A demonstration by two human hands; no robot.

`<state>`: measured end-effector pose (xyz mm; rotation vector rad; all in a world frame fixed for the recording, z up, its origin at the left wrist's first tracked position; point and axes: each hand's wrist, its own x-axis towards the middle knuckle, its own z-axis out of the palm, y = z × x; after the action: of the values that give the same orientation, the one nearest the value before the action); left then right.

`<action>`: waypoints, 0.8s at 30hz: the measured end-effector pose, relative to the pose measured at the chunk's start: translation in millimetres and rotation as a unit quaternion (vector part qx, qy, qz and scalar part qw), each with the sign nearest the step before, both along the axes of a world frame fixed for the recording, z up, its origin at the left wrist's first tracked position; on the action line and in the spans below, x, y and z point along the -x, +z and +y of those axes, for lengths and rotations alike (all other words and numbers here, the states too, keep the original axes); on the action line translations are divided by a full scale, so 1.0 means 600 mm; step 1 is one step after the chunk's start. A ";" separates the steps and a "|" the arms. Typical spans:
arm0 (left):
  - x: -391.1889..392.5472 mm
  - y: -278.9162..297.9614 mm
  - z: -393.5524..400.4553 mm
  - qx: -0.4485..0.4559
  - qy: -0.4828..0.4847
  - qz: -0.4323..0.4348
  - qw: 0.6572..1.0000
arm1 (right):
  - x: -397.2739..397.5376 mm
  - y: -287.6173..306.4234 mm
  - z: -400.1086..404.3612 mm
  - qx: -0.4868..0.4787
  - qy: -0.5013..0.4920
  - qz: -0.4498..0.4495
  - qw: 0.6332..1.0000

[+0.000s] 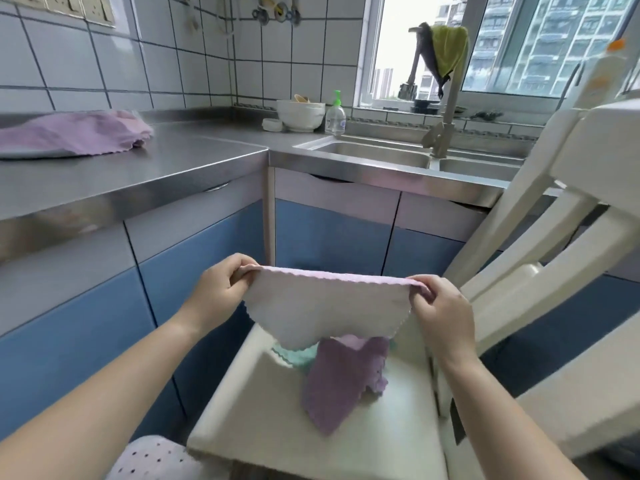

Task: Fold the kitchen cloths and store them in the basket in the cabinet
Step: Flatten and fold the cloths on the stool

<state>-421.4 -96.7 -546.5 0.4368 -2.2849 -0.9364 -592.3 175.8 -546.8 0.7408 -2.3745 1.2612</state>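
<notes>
Pink cloth [325, 306] hangs pinched between left hand [221, 289] and right hand [441, 315] fingers.

Cloths: five [325, 306]. Hands: two. Bowl: one [300, 115]. Chair: one [346, 438].

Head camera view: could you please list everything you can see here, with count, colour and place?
held cloth: one, pale pink, stretched over the chair seat
purple cloth: one, crumpled on the chair seat
teal cloth: one, mostly hidden under the other cloths
chair: one, cream, in front of the cabinets
counter cloth: one, lilac, on the steel counter at left
green cloth: one, draped over the tap
tap: one, metal, behind the sink
sink: one, steel, under the window
bowl: one, white, in the counter corner
pump bottle: one, clear with green top, beside the bowl
cabinet doors: several, blue and grey, all closed
left hand: fingers pinch one top corner
right hand: fingers pinch the other corner
</notes>
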 end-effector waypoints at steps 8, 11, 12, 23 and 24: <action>-0.142 -0.164 0.103 -0.058 -0.050 -0.081 0.994 | -0.145 -0.182 0.124 -0.026 0.048 -0.116 0.992; -0.162 -0.211 0.127 -0.099 -0.057 -0.122 0.986 | -0.152 -0.227 0.141 -0.045 0.052 -0.182 0.981; -0.164 -0.225 0.130 -0.114 -0.049 -0.122 0.985 | -0.150 -0.240 0.141 -0.047 0.049 -0.196 0.978; -0.053 -0.283 0.070 -0.323 0.120 -0.051 0.937 | -0.025 -0.287 0.045 0.021 0.002 -0.269 0.963; -0.040 -0.285 0.063 -0.332 0.124 -0.048 0.934 | -0.011 -0.288 0.035 0.021 0.001 -0.272 0.962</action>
<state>-397.6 -59.1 -717.6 1.0476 -1.8778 -1.5667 -585.5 196.7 -719.6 0.4146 -2.7483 1.6838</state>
